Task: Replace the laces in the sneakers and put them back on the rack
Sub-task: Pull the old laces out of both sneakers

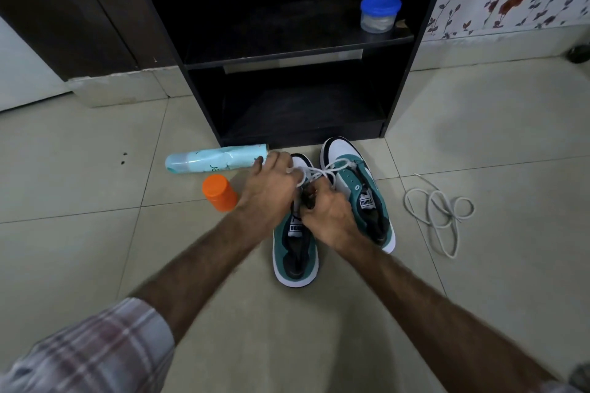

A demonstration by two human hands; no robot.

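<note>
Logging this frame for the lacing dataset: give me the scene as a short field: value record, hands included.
setting: tiled floor in front of a dark shoe rack
left sneaker: green and white, on the floor, being laced
right sneaker: beside it, white lace partly threaded
left hand: over the left sneaker's toe end, pinching the white lace
right hand: gripping at the eyelets
loose lace: coiled on the floor, right of the sneakers
spray can: lying on its side
orange cap: near the can
blue-lidded tub: on the rack shelf
</note>
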